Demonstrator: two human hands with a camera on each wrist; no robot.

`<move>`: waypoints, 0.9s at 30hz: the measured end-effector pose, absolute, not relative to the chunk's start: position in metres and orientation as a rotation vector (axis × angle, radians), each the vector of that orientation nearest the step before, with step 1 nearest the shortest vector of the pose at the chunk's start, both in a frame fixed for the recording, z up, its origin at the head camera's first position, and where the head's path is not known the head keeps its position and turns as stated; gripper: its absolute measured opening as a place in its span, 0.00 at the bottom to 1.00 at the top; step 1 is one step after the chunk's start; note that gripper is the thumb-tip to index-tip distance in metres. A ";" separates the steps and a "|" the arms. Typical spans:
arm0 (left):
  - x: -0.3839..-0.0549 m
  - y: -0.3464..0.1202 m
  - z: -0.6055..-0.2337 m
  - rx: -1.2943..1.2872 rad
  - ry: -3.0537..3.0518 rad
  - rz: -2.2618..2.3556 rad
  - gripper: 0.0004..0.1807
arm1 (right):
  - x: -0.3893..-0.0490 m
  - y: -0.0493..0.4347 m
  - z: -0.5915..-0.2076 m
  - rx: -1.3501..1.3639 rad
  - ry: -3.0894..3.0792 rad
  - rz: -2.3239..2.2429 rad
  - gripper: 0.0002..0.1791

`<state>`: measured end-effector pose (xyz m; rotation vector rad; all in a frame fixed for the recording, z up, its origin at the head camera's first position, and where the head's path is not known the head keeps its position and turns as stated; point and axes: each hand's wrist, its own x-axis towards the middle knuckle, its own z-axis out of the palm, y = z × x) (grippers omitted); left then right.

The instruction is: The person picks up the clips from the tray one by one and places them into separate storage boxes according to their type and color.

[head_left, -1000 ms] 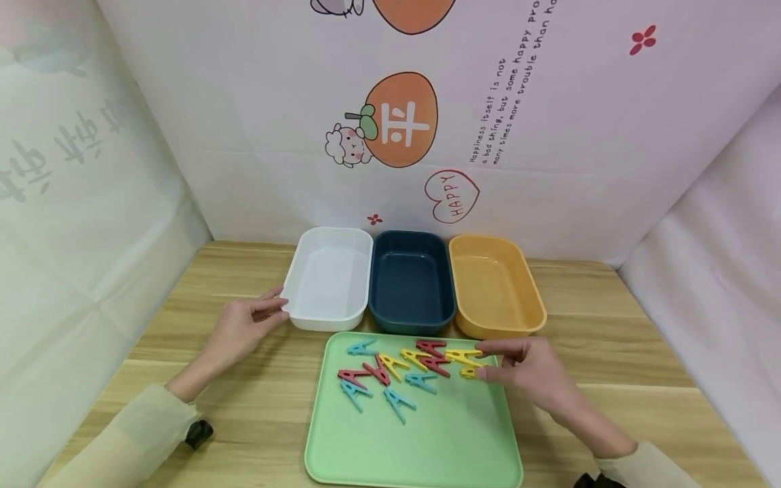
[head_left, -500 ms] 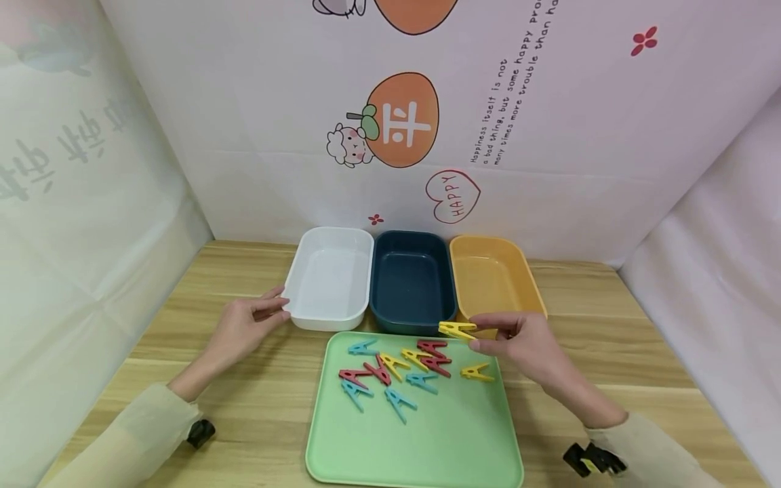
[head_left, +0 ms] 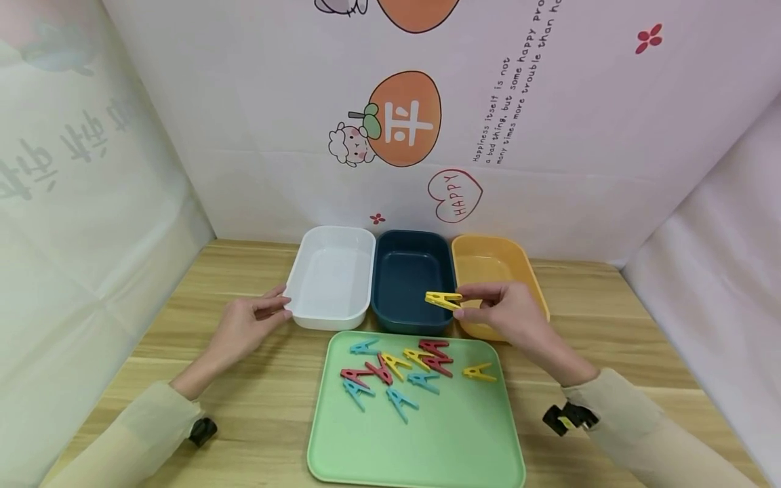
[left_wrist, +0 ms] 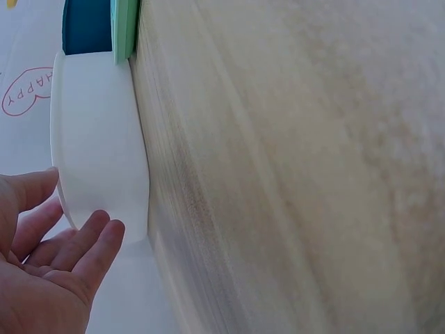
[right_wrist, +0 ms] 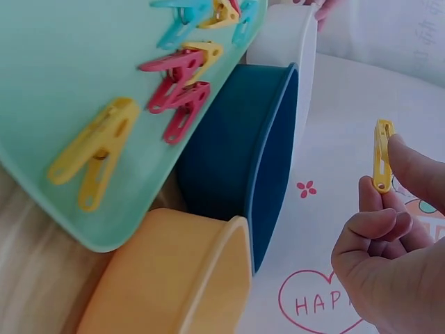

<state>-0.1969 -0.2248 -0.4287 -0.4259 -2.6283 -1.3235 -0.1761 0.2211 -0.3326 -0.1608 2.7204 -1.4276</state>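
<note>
Head view: a white box (head_left: 332, 274), blue box (head_left: 410, 271) and orange box (head_left: 488, 261) stand between the tray (head_left: 421, 447) and backdrop (head_left: 274, 122). Your right hand (head_left: 515, 312) pinches a yellow clothespin (head_left: 442, 297) over the blue box.

Left wrist view: your left hand (left_wrist: 52, 268) touches the white box, fingers relaxed.

Right wrist view: the yellow clothespin appears narrow, edge-on.
</note>
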 end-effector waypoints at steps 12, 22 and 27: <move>-0.198 -0.226 -0.429 -0.427 -2.625 -1.321 0.15 | -0.209 0.189 -0.325 -0.192 2.727 -1.406 0.20; -0.199 -0.225 -0.431 -0.440 -2.629 -1.327 0.16 | -0.233 0.161 -0.320 -0.248 2.717 -1.397 0.18; -0.200 -0.226 -0.431 -0.445 -2.624 -1.323 0.16 | -0.243 0.145 -0.317 -0.268 2.689 -1.405 0.19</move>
